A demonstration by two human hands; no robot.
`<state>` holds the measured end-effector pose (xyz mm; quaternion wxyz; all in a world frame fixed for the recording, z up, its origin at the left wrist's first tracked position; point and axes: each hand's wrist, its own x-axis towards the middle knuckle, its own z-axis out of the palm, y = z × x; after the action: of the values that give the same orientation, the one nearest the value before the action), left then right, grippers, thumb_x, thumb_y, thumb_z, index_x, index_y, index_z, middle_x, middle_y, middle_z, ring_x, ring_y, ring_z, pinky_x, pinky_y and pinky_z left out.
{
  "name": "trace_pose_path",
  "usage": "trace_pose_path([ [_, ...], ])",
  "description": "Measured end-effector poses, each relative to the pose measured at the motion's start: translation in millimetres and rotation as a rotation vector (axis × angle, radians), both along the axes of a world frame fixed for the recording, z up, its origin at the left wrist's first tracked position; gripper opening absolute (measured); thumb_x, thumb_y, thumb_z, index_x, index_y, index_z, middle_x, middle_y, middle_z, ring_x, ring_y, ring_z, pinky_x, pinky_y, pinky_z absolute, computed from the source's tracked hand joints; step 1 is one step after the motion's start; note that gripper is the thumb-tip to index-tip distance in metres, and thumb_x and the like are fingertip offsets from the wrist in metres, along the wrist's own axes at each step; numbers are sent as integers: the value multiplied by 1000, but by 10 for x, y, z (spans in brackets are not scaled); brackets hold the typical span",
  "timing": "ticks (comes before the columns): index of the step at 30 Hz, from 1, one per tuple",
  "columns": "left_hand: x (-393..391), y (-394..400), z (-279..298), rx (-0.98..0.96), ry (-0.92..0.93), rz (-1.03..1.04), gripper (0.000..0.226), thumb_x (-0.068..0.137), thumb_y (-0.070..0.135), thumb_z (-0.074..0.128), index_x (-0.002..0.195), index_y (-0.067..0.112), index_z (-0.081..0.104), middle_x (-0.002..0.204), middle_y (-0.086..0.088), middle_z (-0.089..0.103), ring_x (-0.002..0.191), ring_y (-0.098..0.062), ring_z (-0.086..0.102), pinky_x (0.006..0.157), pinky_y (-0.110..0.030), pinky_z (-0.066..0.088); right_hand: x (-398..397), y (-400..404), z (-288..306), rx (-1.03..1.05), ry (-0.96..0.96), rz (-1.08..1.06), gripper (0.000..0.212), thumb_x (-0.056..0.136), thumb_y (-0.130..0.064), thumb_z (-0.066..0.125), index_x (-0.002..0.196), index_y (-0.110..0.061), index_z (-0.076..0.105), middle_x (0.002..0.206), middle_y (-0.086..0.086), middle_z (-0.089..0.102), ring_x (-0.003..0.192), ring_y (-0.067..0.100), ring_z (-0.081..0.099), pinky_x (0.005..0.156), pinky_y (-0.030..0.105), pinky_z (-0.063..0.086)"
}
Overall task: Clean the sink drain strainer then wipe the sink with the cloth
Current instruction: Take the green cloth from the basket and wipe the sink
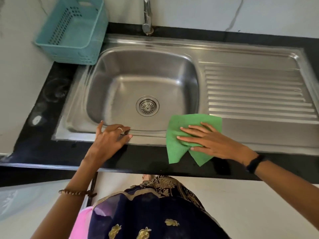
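her right hand [214,140] pressed flat, fingers spread, on the green cloth [183,135]; left hand [110,138], fingers apart, rested on the steel sink's rim [77,130].

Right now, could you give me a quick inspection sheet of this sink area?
Surface: black countertop around a steel sink with ribbed drainboard.
Job's things: drain strainer seated in the basin; green cloth on the front rim.
Clutter: teal basket at back left.
Hands: left hand resting open on the rim; right hand pressed flat on the cloth.
Cables: nothing seen.
Surroundings: tap, pale wall.
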<state>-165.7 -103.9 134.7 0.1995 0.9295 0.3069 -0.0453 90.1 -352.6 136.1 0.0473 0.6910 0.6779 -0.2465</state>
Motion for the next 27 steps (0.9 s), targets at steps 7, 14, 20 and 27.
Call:
trace_pose_path([
  [7,-307,49,27,81,10,65,44,96,33,38,140,26,35,148,3,36,139,-10,27,115,-51,-4,-770,983,-48,33,187,74,49,97,-50,25,141,-52,2,157,-13,-6,146,17,2,117,51,-3],
  [14,-693,305,7,84,51,187,42,98,30,33,140,32,33,152,8,28,143,-13,17,113,-53,-7,-1143,1440,-17,128,240,58,51,100,-39,29,148,-36,11,159,-7,6,145,13,15,118,37,19],
  [20,-769,582,1,23,93,147,58,92,48,37,145,31,20,157,3,13,146,-17,1,112,-53,-14,-706,835,-47,55,213,-41,49,96,-50,23,137,-55,-3,155,-21,2,145,6,8,120,39,11],
  [27,-821,944,56,-38,-56,156,63,91,47,44,145,25,20,157,-5,15,145,-21,10,117,-44,5,-1189,1537,-54,12,301,-92,45,95,-53,27,131,-65,2,154,-23,-1,142,12,22,109,37,24],
])
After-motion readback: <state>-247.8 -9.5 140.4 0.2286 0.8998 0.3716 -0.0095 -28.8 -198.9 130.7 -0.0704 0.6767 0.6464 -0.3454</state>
